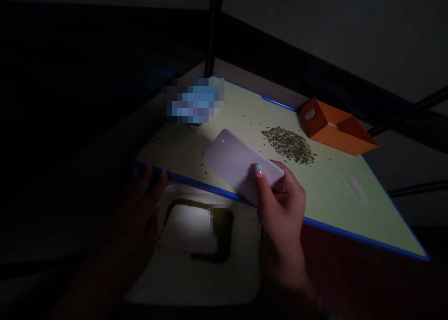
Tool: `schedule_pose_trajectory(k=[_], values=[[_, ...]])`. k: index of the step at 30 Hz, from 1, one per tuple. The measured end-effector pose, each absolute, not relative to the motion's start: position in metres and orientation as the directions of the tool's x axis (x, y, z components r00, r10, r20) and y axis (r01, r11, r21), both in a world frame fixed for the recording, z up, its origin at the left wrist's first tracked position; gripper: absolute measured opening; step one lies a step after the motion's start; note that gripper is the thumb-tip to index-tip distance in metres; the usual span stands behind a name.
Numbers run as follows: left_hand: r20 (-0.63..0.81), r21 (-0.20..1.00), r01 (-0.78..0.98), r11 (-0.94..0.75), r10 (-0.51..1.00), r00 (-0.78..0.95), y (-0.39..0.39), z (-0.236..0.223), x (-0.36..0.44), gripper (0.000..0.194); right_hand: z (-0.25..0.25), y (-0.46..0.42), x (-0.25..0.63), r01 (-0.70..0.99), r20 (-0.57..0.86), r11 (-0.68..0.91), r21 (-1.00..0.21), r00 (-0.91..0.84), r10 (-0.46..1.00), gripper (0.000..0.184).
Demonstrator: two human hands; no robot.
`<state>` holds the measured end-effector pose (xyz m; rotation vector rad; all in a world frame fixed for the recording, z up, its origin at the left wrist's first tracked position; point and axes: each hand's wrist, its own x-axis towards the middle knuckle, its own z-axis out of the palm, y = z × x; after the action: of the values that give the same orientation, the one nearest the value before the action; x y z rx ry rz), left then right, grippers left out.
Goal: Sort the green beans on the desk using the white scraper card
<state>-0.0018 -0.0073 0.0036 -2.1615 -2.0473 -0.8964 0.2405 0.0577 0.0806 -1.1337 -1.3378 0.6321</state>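
My right hand grips a flat white plastic scraper with rounded corners and a small hole near its far end. The thumb presses on its upper face, over the near edge of a pale green board with a blue rim. Below lies a white tray with small dark green grains along its inner edges. In deep shadow at the tray's left is my left hand, fingers stretched apart near the board's edge. Whether it touches the tray I cannot tell.
On the board lies a loose patch of green grains. An orange open box stands at the back right, near a smear of white powder. A blurred-out blue item sits at the back left. Dark bars cross behind the board.
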Motion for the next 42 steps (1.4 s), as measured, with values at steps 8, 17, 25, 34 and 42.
schedule_pose_trajectory(k=[8, 17, 25, 34, 42], values=[[0.422, 0.357, 0.923, -0.142, 0.906, -0.024, -0.005, 0.001, -0.003, 0.068, 0.083, 0.06, 0.242, 0.132, 0.388, 0.372, -0.919, 0.128, 0.913, 0.005], [0.419, 0.371, 0.917, -0.147, 0.908, -0.023, -0.008, 0.0, -0.004, 0.067, 0.082, 0.057, 0.257, 0.068, 0.38, 0.374, -0.925, 0.115, 0.918, 0.012], [0.41, 0.376, 0.92, -0.111, 0.91, -0.058, -0.008, 0.005, -0.001, 0.069, 0.084, 0.059, 0.253, 0.114, 0.43, 0.417, -0.902, 0.13, 0.894, 0.013], [0.37, 0.346, 0.938, -0.018, 0.922, -0.118, -0.002, 0.006, -0.019, 0.067, 0.089, 0.069, 0.222, 0.133, 0.436, 0.435, -0.89, -0.023, 0.899, 0.006], [0.328, 0.329, 0.944, 0.016, 0.936, -0.13, -0.003, 0.013, -0.019, 0.065, 0.088, 0.066, 0.223, 0.117, 0.414, 0.423, -0.898, -0.096, 0.905, 0.007]])
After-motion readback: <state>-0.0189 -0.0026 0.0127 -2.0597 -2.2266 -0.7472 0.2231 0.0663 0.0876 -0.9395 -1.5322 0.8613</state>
